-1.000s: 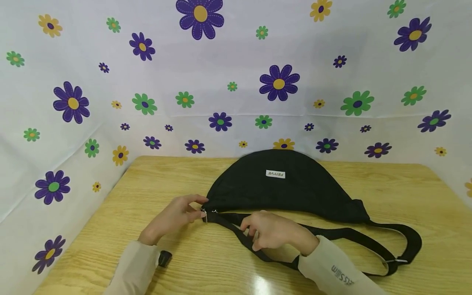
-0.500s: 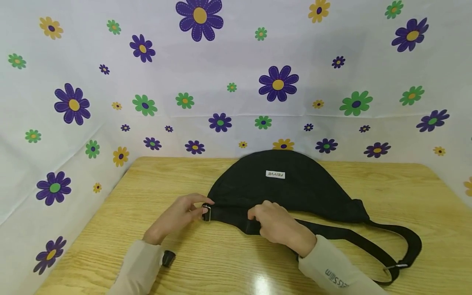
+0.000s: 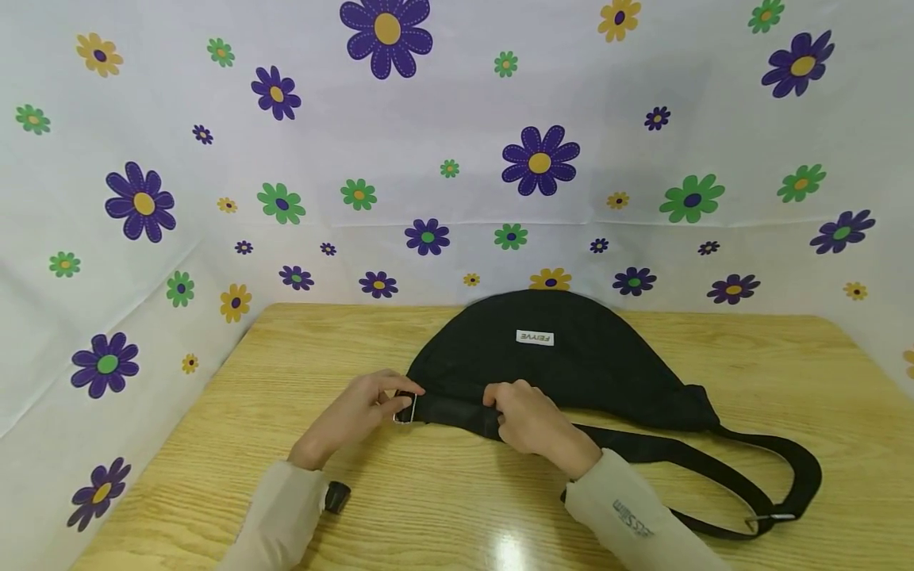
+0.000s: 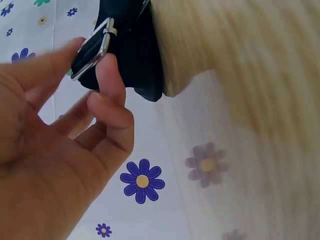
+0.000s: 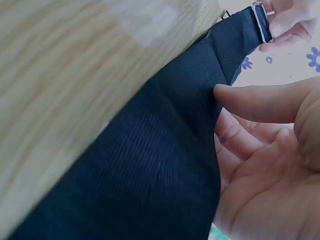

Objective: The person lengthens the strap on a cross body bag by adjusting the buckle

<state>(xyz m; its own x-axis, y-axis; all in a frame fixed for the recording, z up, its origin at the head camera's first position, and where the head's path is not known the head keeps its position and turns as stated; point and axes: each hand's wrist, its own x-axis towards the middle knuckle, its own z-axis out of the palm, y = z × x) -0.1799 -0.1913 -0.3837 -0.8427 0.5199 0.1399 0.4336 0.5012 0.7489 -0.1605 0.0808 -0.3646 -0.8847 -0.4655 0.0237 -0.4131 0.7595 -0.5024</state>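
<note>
A black half-moon bag (image 3: 543,365) with a small white label lies on the wooden table, its strap (image 3: 643,446) looping to the right. At the bag's left corner the left hand (image 3: 353,412) pinches the strap end beside a metal buckle (image 4: 107,37), thumb and fingers on either side in the left wrist view. The right hand (image 3: 539,424) grips the strap a little to the right, below the bag's lower edge. In the right wrist view its thumb presses on the wide black strap (image 5: 150,140), with the other fingers behind it.
A second metal buckle (image 3: 774,517) sits on the strap loop at the right. A small black object (image 3: 337,497) shows beside the left sleeve. A flowered white cloth (image 3: 428,119) hangs behind the wooden table (image 3: 300,341).
The right hand has moved up and taken hold of the strap, which now lies flatter along the bag's lower edge. The left hand and the buckle have shifted slightly right.
</note>
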